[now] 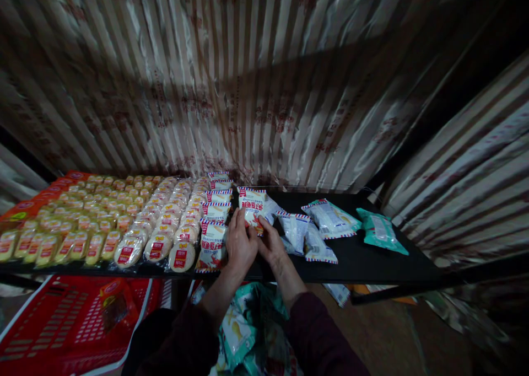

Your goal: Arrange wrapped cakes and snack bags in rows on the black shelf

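Both hands are on a white and red snack packet (252, 202) at the middle of the black shelf. My left hand (239, 241) has its fingers bent against the packet's lower left side. My right hand (271, 245) holds the lower right side, its fingers partly hidden. Just left of them, a column of similar snack packets (212, 246) runs from the front edge to the back. Several packets lie loosely to the right: blue-and-white ones (295, 230), a white and teal one (330, 219) and a teal one (380, 230).
Rows of round wrapped crackers (177, 254) and small yellow wrapped cakes (78, 243) cover the shelf's left side. Orange packages (45, 194) lie at the far left. Below stand a red basket (53, 315) and teal bags (239, 332). Striped sheeting (248, 89) hangs behind the black shelf (351, 266).
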`<action>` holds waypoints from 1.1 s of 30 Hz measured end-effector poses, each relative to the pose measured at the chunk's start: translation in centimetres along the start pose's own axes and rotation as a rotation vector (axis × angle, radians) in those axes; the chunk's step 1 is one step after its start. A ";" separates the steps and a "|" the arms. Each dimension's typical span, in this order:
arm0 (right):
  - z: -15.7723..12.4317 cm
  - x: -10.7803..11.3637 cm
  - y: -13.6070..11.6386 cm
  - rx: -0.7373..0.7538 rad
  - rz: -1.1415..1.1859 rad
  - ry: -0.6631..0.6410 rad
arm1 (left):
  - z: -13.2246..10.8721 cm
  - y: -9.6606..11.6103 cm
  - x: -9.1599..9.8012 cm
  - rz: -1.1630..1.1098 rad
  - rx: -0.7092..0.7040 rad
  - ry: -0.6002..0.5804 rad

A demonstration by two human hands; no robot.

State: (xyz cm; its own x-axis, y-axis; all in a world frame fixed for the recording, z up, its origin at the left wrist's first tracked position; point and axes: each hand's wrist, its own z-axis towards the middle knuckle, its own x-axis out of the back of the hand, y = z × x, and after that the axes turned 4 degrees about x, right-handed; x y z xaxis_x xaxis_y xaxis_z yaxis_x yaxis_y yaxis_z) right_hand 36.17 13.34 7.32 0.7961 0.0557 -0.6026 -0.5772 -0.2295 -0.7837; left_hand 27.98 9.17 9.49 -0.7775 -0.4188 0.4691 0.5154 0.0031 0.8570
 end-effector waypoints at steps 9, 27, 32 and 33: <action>0.7 3.2 0.7 0.027 0.034 0.095 | -0.4 -0.4 -1.6 0.032 -0.026 -0.083; 3.9 1.4 1.5 0.099 -0.038 0.175 | 2.4 -2.4 -4.3 -0.045 0.135 0.040; 5.8 2.1 2.4 0.162 -0.075 0.241 | 3.5 -2.7 -5.3 -0.030 0.155 0.030; 6.2 2.3 2.6 0.179 -0.099 0.265 | 3.6 -2.8 -5.6 -0.023 0.161 0.029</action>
State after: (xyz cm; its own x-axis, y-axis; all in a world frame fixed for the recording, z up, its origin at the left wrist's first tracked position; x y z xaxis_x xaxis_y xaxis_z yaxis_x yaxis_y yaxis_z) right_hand 35.38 18.91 2.96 0.8562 -0.1909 -0.4801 -0.4984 -0.0604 -0.8648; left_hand 29.58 14.81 5.23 -0.7766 -0.4466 0.4443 0.4310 0.1377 0.8918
